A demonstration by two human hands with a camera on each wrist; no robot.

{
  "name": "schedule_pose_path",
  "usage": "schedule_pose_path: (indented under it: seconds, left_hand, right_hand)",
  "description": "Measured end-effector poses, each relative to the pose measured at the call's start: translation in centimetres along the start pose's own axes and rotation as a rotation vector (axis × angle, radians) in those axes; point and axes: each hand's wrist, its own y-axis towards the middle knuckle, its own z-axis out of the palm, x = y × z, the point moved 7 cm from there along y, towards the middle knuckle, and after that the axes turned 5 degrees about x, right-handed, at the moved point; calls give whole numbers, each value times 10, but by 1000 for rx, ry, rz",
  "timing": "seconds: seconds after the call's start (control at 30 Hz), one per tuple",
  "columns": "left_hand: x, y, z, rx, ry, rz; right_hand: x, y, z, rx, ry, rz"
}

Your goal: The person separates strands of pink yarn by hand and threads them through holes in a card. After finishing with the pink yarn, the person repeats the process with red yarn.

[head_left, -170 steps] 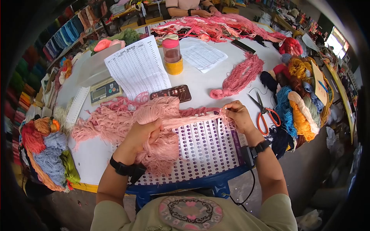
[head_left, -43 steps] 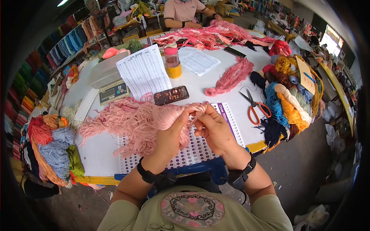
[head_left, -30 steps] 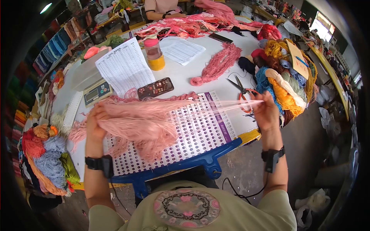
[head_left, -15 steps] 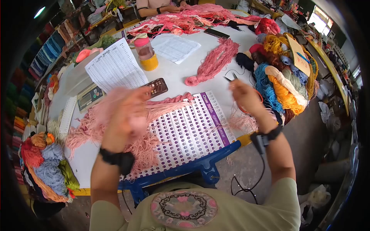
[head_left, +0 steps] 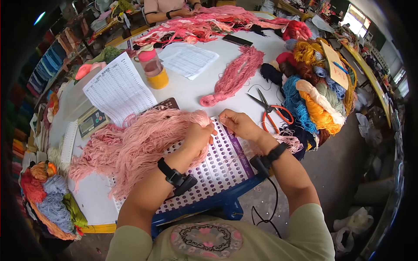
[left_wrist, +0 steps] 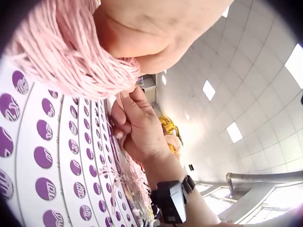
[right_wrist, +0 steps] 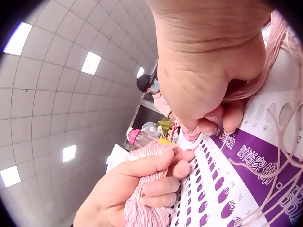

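Observation:
My left hand (head_left: 199,138) grips a thick light pink yarn hank (head_left: 152,130) near its right end; in the right wrist view its fingers curl round the strands (right_wrist: 149,198). Just to the right, my right hand (head_left: 240,125) pinches thin pink strands, which also show under its curled fingers in the right wrist view. Loose strand ends (right_wrist: 279,137) hang over the purple edge of the dotted card (head_left: 222,161). From the left wrist view, the right hand (left_wrist: 142,127) stands close beyond the hank (left_wrist: 71,56).
Orange-handled scissors (head_left: 269,111) lie right of my right hand, near a multicoloured yarn pile (head_left: 313,95). Behind are a darker pink hank (head_left: 237,74), a bottle (head_left: 152,69), printed sheets (head_left: 119,89) and a scale (head_left: 92,122). Another person (head_left: 163,8) sits across the table.
The hands, spread wide apart with strands stretched between them a second ago, have come together over the card. The hank's held end has moved right, and the right hand has moved left from the scissors.

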Motion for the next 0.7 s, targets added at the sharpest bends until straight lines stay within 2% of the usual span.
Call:
schedule_pose_path:
  seconds: [0.1,0.17,0.27,0.3,0.4,0.53,0.63,0.7]
  left_hand:
    - [2,1,-1,31,-4,-10]
    - [-2,5,8,135,148,-42]
    - [-5,4,7,71,23,62]
    - [0,3,2,25,-83,8]
    - [-5,-1,2,66,-191,30]
    - [-4,1,2,59,-177,39]
    - [-13,3,2,27,-77,157]
    - [-10,6,2,10,-45,37]
  right_hand:
    - [-2,1,1,-3,-3,21]
    - [1,7,-3,-12,-39,15]
    - [2,5,-5,-22,-25,30]
    - [0,4,-7,-25,-24,33]
    - [-5,4,-4,5,60,40]
    - [-1,6,-4,2,65,24]
    - [-1,6,-3,9,23,-3]
    - [0,6,-3,16,-4,-21]
